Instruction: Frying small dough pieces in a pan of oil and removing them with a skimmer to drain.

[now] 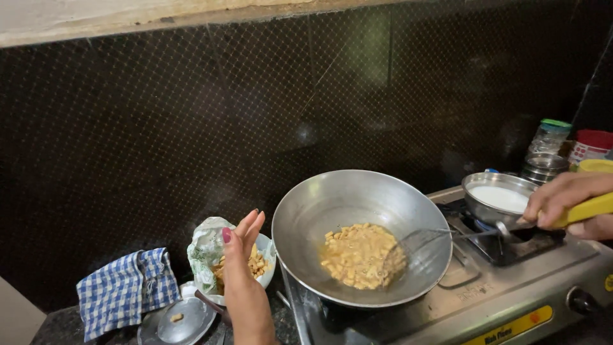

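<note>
Oil is bubbling around the pale yellow cut pieces (359,254) frying in the bottom of the big steel wok (357,211), which is sitting on the left burner of the steel stove (511,291). I am gripping the yellow handle (590,208) of a wire strainer (408,249) in my right hand (565,203), fingers wrapped shut around it, and the mesh head is dipping into the wok at the right edge of the frying pieces. My left hand (241,268) is hanging in the air just left of the wok, open and flat with the fingers together and pointing up, holding nothing. Right behind that hand, a white bowl (267,255) lined with crumpled paper is holding more of the same pieces, already browned; I cannot tell whether my hand is touching the bowl or only passing in front of it. A small steel pan (491,204) filled with white liquid is sitting on the right burner, close under my right hand. At the far left of the dark counter, a blue and white checked cloth (124,291) is lying bunched up, and beside it a round steel lid (185,319) is lying flat with 1 stray piece on top of it. Behind the stove, at the right, 2 jars (548,137) with green and red lids are standing against the dark tiled wall (191,115).
</note>
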